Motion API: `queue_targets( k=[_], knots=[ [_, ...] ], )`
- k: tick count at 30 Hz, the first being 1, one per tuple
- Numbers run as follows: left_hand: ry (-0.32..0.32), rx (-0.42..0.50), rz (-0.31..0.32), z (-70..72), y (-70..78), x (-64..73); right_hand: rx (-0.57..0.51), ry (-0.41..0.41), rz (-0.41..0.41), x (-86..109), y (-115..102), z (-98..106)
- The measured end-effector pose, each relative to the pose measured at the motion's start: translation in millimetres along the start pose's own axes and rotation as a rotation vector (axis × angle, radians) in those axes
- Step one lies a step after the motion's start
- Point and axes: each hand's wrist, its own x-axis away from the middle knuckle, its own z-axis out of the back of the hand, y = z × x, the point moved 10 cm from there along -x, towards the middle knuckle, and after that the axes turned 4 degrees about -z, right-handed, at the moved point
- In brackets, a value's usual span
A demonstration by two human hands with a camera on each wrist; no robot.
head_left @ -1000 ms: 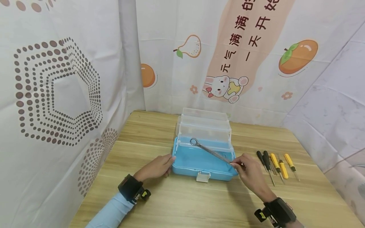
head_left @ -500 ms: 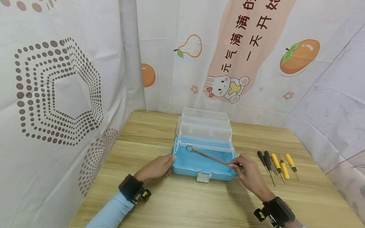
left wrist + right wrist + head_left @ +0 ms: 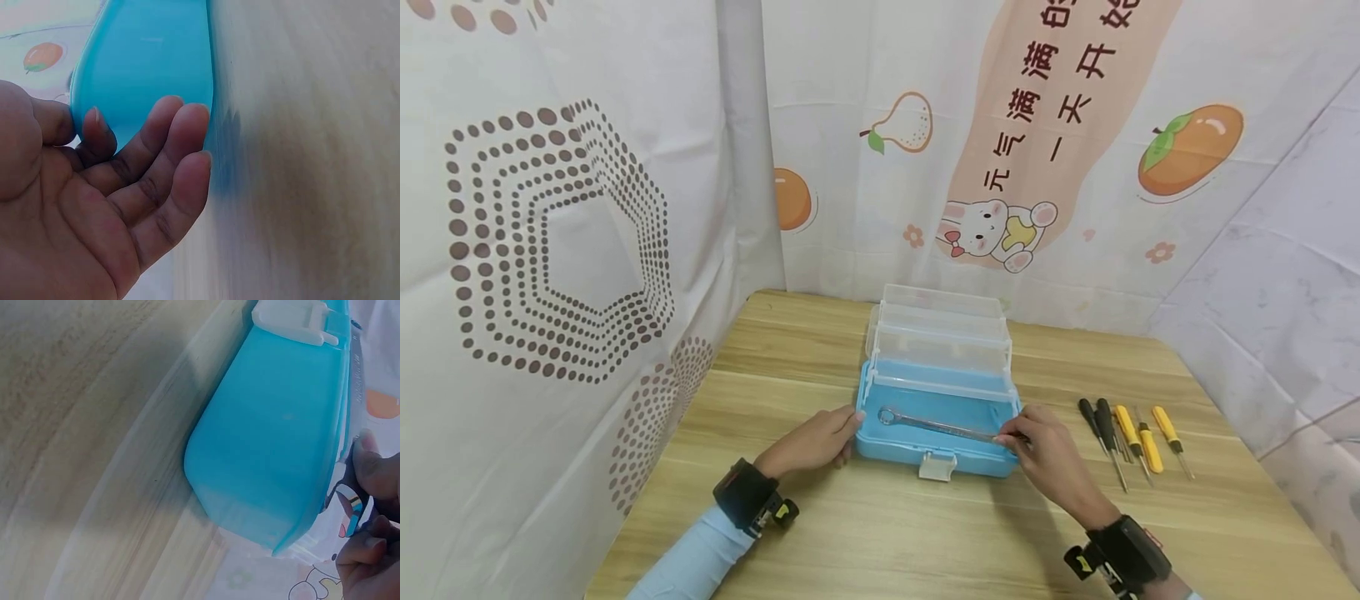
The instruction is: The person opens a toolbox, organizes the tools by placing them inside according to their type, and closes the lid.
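Note:
A blue plastic toolbox (image 3: 887,452) sits on the wooden table with its clear tiered trays (image 3: 943,348) raised at the back. My left hand (image 3: 811,442) holds its left end; in the left wrist view the thumb and index finger are at the rim and the other fingers lie along the side wall (image 3: 144,56). With the thumb and fingers of my right hand (image 3: 1054,460) I pinch one end of a metal wrench (image 3: 940,426). Its ring end is over the box's interior, close to the front rim. Whether the wrench touches the box floor I cannot tell.
Right of the box lie several screwdrivers, some with black handles (image 3: 1105,418) and some with yellow handles (image 3: 1150,451). A white latch (image 3: 937,467) hangs down at the box front. Printed curtains (image 3: 850,208) stand behind and beside the table (image 3: 790,350).
The wrench's ring end has swung down and toward the front left, so the wrench now lies nearly parallel to the front rim. My right hand has shifted slightly; the left stays at the box.

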Motion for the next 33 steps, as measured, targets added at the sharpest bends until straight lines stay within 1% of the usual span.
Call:
queue_targets(
  k=[6,15,17,21,24,29,33],
  knots=[
    [-0.002,0.005,0.006,-0.7,-0.2,1.5,0.007,-0.045,0.002,0.0,-7,-6],
    [0.000,0.012,0.010,-0.6,1.1,3.2,-0.012,-0.121,-0.004,-5.2,-7,-18],
    [-0.002,0.013,0.009,-0.9,0.8,2.9,-0.009,-0.130,0.006,-5.8,-8,-19],
    [-0.003,0.013,0.005,-1.2,0.9,2.2,-0.005,-0.121,0.049,-7.0,-12,-18],
    [-0.002,0.014,0.006,-1.0,0.9,1.9,-0.016,-0.125,0.065,-7.8,-14,-18],
    [-0.004,0.015,0.013,-1.5,0.5,2.1,-0.033,-0.183,0.035,-9.8,-9,-22],
    [-0.002,0.021,0.016,-1.6,-0.2,2.5,-0.038,-0.245,0.009,-14.6,-4,-28]
  ],
)
